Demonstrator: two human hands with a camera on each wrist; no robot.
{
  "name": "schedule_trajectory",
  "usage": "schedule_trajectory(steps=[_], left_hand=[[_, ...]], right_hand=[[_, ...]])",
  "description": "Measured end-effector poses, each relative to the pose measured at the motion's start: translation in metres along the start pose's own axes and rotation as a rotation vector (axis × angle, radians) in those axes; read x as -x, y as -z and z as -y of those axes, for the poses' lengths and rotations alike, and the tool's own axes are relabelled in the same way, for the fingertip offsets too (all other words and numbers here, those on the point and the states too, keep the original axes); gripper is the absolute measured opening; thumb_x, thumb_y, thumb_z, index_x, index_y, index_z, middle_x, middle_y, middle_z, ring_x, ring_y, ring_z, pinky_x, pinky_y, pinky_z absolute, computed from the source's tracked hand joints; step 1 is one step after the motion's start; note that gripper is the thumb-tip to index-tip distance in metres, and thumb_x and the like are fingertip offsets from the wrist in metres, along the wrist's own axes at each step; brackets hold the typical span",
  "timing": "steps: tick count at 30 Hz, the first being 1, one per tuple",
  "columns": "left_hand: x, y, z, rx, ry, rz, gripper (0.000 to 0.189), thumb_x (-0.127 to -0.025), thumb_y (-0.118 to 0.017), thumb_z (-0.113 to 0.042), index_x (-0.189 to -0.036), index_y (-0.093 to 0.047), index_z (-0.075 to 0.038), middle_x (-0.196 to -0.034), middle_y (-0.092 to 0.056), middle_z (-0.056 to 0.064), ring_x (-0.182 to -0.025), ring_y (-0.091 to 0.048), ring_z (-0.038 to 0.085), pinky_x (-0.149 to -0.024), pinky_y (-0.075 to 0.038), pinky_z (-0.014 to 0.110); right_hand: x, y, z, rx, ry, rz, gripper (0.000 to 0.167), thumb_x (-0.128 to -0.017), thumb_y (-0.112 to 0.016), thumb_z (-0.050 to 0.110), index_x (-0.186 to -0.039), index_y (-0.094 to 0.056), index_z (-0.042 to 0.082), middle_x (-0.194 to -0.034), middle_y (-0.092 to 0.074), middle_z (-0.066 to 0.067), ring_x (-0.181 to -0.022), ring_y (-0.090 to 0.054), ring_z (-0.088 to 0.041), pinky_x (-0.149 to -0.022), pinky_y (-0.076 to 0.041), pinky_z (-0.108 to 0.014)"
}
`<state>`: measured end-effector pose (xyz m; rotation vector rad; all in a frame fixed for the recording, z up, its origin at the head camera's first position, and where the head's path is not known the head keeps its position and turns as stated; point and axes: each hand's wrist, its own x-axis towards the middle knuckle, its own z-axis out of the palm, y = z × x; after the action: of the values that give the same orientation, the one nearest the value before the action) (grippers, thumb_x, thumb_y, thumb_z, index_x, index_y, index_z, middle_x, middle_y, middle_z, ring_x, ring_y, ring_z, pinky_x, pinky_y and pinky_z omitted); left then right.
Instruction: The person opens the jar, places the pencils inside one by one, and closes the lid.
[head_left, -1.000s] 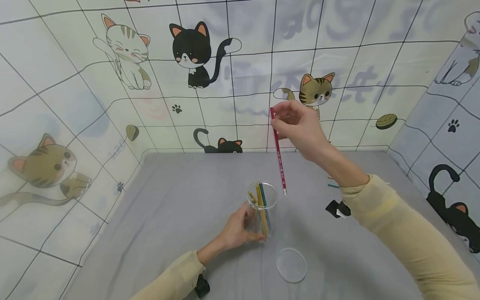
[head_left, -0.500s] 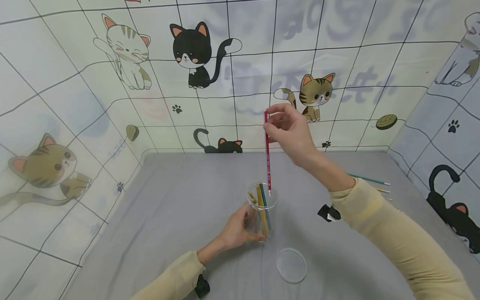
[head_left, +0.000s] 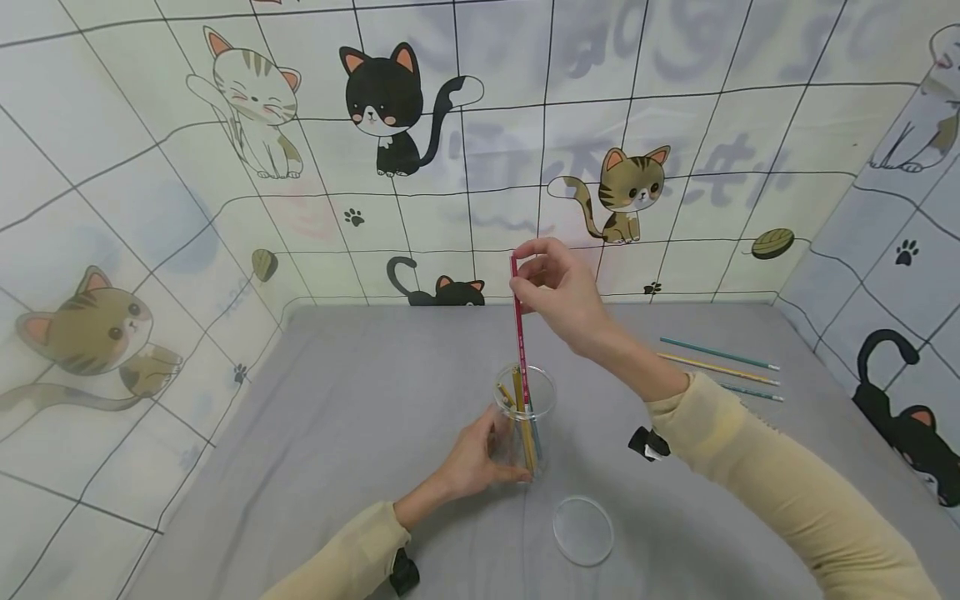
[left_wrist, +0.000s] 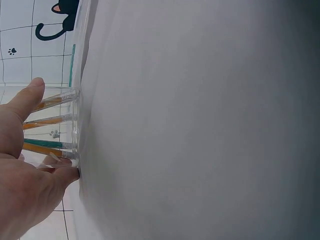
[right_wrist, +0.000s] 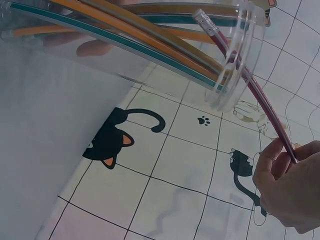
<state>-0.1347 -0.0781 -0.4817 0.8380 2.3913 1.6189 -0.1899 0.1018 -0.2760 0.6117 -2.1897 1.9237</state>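
Observation:
A clear jar [head_left: 546, 433] stands upright on the grey cloth with several yellow and teal pencils [right_wrist: 150, 40] in it. My left hand [head_left: 468, 458] grips the jar low on its left side, thumb and fingers around the wall, as the left wrist view also shows. Above the jar my right hand [head_left: 566, 296] pinches a red pencil [head_left: 521, 342] near its upper end. The pencil hangs nearly upright, white eraser down. In the right wrist view its eraser end is inside the jar's mouth, close to the other pencils.
A clear round lid [head_left: 583, 531] lies on the grey cloth [head_left: 360, 400] in front of the jar. Two teal pencils and a yellow pencil [head_left: 720, 367] lie at the right, beyond my right sleeve. A cat-printed curtain [head_left: 510, 125] rises behind and at both sides.
My right hand has moved left and down with the red pencil, from right of the jar into its mouth. The pencils at the right have come into view. My left hand stays put.

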Motion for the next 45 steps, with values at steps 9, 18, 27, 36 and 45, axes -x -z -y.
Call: schedule_trajectory(steps=[9,18,27,36,45], left_hand=[[0.0,0.001,-0.001,-0.005,0.006,0.007,0.087,-0.071,-0.093,-0.013,-0.141,-0.042,-0.013,-0.12,-0.058,0.001,-0.129,-0.049,0.024,-0.104,-0.042,0.047],[0.001,0.001,-0.003,-0.022,0.03,0.017,0.086,-0.072,-0.092,-0.014,-0.141,-0.041,-0.012,-0.121,-0.059,0.003,-0.131,-0.049,0.025,-0.104,-0.042,0.047],[0.001,0.001,-0.003,-0.022,0.049,0.013,0.084,-0.071,-0.093,-0.014,-0.139,-0.043,-0.012,-0.123,-0.059,0.003,-0.129,-0.05,0.024,-0.104,-0.042,0.048],[0.001,0.001,-0.003,0.007,0.052,0.018,0.078,-0.072,-0.092,-0.011,-0.134,-0.045,-0.01,-0.122,-0.058,0.003,-0.126,-0.052,0.024,-0.105,-0.041,0.05],[0.0,0.001,-0.002,-0.008,0.038,0.0,0.059,-0.071,-0.093,-0.013,-0.109,-0.048,-0.012,-0.123,-0.059,0.005,-0.123,-0.053,0.025,-0.102,-0.044,0.05]], right_hand=[[0.006,-0.005,-0.012,-0.006,-0.018,0.03,0.028,-0.092,-0.062,-0.004,-0.119,-0.055,-0.002,-0.093,-0.057,-0.015,-0.081,-0.059,-0.023,-0.069,-0.059,-0.036],[0.013,-0.007,-0.016,0.017,-0.05,0.08,0.027,-0.091,-0.061,-0.005,-0.117,-0.055,-0.002,-0.097,-0.057,-0.016,-0.084,-0.058,-0.029,-0.068,-0.06,-0.039],[0.02,-0.008,-0.019,0.047,-0.053,0.121,0.023,-0.091,-0.064,-0.003,-0.112,-0.055,0.0,-0.096,-0.058,-0.015,-0.086,-0.06,-0.029,-0.068,-0.059,-0.039],[0.023,-0.01,-0.021,0.083,-0.008,0.177,0.019,-0.091,-0.065,-0.004,-0.107,-0.056,0.0,-0.095,-0.059,-0.014,-0.085,-0.061,-0.029,-0.066,-0.059,-0.038],[0.023,-0.009,-0.025,0.073,-0.019,0.201,0.013,-0.092,-0.064,-0.002,-0.103,-0.058,-0.001,-0.096,-0.059,-0.014,-0.086,-0.061,-0.029,-0.066,-0.06,-0.039]])
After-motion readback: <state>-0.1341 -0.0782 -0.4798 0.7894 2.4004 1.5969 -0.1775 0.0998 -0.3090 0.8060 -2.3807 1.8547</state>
